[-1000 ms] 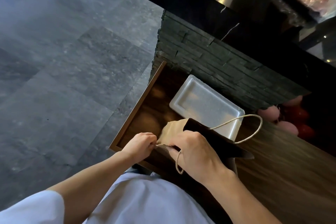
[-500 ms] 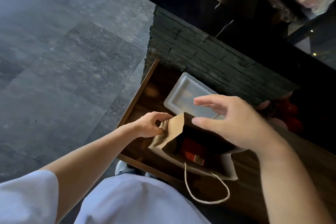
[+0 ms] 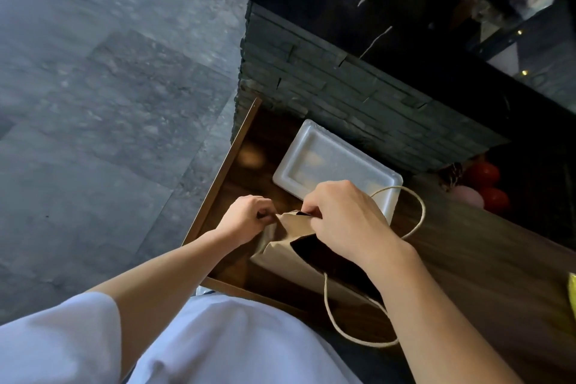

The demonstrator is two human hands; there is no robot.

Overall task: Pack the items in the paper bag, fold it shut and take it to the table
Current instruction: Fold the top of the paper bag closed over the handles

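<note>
A brown paper bag (image 3: 282, 254) with cord handles stands on the dark wooden counter (image 3: 486, 262) in front of me. My left hand (image 3: 247, 220) pinches the bag's top left corner. At the same corner, my right hand (image 3: 343, 218) grips the top edge from the far side and covers most of the mouth. Part of the dark opening shows under my right wrist; the contents are hidden. One handle loops behind my right hand, the other hangs over the counter's near edge.
An empty white foam tray (image 3: 324, 162) lies just behind the bag. A dark stacked-stone wall (image 3: 343, 97) rises behind it. Red and pink round items (image 3: 483, 187) sit at the right. Something yellow (image 3: 572, 296) shows at the right edge. Grey tiled floor (image 3: 109, 103) lies to the left.
My right hand, open above the bag half a second ago, has come down and closed on the top edge by my left hand. The red item inside is hidden now.
</note>
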